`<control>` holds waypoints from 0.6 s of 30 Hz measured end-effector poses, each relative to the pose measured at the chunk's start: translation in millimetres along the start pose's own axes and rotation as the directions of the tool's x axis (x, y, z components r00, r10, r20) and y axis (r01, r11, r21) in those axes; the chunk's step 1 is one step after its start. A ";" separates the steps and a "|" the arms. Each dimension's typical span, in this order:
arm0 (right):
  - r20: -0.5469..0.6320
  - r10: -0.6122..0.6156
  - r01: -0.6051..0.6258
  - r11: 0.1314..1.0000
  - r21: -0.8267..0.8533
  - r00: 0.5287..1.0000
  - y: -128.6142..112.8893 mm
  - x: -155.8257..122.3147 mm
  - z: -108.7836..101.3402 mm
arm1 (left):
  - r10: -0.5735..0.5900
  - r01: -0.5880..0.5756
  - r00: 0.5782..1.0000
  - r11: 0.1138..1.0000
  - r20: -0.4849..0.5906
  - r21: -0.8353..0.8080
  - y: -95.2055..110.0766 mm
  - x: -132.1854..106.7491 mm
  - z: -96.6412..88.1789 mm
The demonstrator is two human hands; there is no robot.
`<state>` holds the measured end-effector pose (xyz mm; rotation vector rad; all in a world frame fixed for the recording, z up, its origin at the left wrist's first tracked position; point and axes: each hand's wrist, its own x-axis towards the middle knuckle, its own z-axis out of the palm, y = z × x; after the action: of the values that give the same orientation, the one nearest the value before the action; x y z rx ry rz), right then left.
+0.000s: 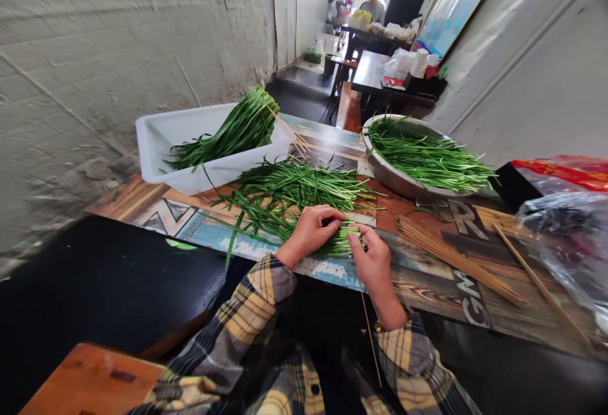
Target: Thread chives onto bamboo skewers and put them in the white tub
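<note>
Close to the table's near edge, both my hands are at the cut ends of a small bunch of garlic chives (339, 245). My left hand (311, 230) is closed over the stalks, thumb and forefinger near their ends. From the other side, my right hand (375, 263) pinches the pale tips. A thin bamboo skewer (369, 332) slants down from the bunch beside my right hand, past the table edge; its upper end is hidden. Behind my hands lies a loose pile of garlic chives (304, 184), leaves pointing left.
A white plastic tub (199, 177) at the left holds a thick chive bundle with skewers. At the back right stands a metal basin (387, 171) of chives. Loose skewers (456, 260), a single stick (536, 279) and plastic bags (565, 225) lie right. A person (373, 6) sits far back.
</note>
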<state>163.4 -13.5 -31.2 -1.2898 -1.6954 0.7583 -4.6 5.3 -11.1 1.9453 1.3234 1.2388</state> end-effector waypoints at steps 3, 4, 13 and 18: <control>0.011 0.016 -0.016 0.999 0.042 1.000 2.6 0.0 0.8 | 0.008 -0.008 1.000 1.000 0.005 -0.003 -0.9 -0.6 0.4; 0.012 0.022 -0.022 0.999 0.048 1.000 3.1 0.0 1.0 | 0.012 -0.012 1.000 1.000 0.010 0.000 -1.1 -0.6 0.4; -0.018 0.038 -0.037 0.997 0.063 0.999 2.6 0.1 2.2 | 0.045 -0.046 0.998 0.999 0.033 0.021 -1.3 -0.8 -0.5; -0.002 0.070 -0.070 0.996 0.062 0.998 4.3 -0.7 1.5 | 0.048 -0.049 0.998 0.998 0.042 0.031 -1.3 -1.5 -0.9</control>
<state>164.0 -12.8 -35.7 -1.3129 -1.6174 0.8421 -6.2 4.4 -12.3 2.0259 1.2904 1.2003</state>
